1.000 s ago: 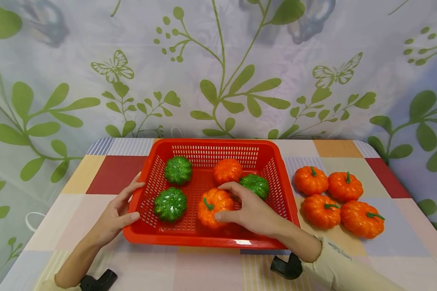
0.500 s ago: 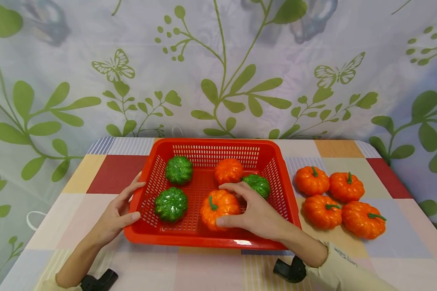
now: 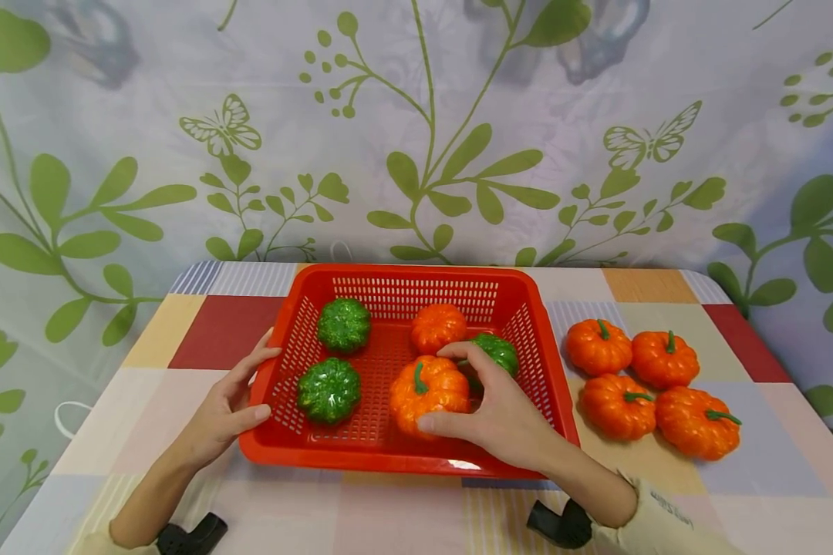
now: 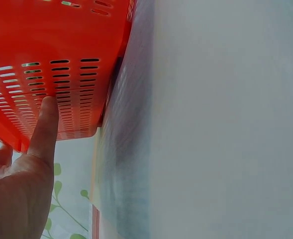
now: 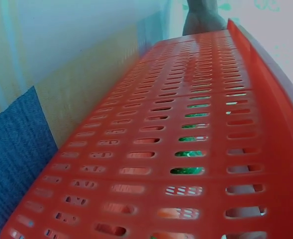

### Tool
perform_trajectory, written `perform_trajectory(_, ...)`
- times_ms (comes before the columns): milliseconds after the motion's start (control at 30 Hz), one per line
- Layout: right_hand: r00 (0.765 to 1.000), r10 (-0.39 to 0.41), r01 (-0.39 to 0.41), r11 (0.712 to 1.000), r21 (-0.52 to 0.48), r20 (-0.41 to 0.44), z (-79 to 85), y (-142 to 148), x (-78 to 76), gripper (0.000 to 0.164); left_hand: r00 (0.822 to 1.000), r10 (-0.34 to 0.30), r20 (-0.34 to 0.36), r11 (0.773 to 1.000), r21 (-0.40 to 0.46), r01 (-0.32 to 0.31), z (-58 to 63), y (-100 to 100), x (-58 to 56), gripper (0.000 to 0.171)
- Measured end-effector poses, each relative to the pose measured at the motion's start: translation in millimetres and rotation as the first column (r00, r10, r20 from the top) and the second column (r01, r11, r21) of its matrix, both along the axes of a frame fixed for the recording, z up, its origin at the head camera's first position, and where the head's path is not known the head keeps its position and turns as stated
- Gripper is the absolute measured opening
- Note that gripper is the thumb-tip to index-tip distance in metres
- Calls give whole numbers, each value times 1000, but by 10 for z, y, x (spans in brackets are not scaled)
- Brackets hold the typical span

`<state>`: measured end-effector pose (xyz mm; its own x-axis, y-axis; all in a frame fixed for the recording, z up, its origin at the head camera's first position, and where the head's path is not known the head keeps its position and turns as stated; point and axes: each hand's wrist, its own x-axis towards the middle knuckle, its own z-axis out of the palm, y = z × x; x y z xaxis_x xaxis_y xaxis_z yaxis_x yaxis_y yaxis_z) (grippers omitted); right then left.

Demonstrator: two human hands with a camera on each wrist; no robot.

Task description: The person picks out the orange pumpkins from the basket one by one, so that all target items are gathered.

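Inside the red basket point(image 3: 403, 460), my right hand point(image 3: 496, 412) grips a shiny orange toy pumpkin point(image 3: 426, 393) with a green stem, thumb on its near side and a finger curled round the far side. My left hand point(image 3: 225, 412) rests against the basket's left end, fingers fairly straight; the left wrist view shows one finger point(image 4: 46, 127) pressing the slotted outer wall. Also in the basket are a green pumpkin point(image 3: 344, 325) at back left, another green pumpkin point(image 3: 328, 391) at front left, an orange pumpkin point(image 3: 439, 327) at the back, and a partly covered green pumpkin point(image 3: 498, 354). The right wrist view hides the right hand's grip behind the basket wall.
To the basket's right, a cluster of orange pumpkins lies on the checked tablecloth point(image 3: 271, 509): two at the back point(image 3: 598, 347) and two in front, one of them a larger pumpkin point(image 3: 698, 422). A leaf-patterned curtain point(image 3: 284, 116) hangs behind the table.
My right hand has shifted slightly right with the orange pumpkin, which looks a little raised and now covers more of the right green pumpkin. The left hand stays against the basket.
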<state>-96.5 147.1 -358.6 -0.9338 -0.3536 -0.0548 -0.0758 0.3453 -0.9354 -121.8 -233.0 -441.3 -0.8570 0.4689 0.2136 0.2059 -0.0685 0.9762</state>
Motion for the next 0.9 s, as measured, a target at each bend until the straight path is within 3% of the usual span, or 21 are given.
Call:
perform_trajectory(400, 998, -54, 54, 998, -43, -14, 96, 173, 158, 64, 1000, -3, 0, 1000, 3, 3, 12, 9, 7, 67)
perform_trajectory(567, 991, -87, 92, 995, 49, -104, 125, 356, 304, 63, 1000, -4, 1, 1000, -5, 4, 22, 12, 13, 66)
perform_trajectory(900, 966, -140, 154, 987, 51, -216, 146, 628, 544, 66, 1000, -12, 6, 1000, -1, 12, 9, -5, 5, 66)
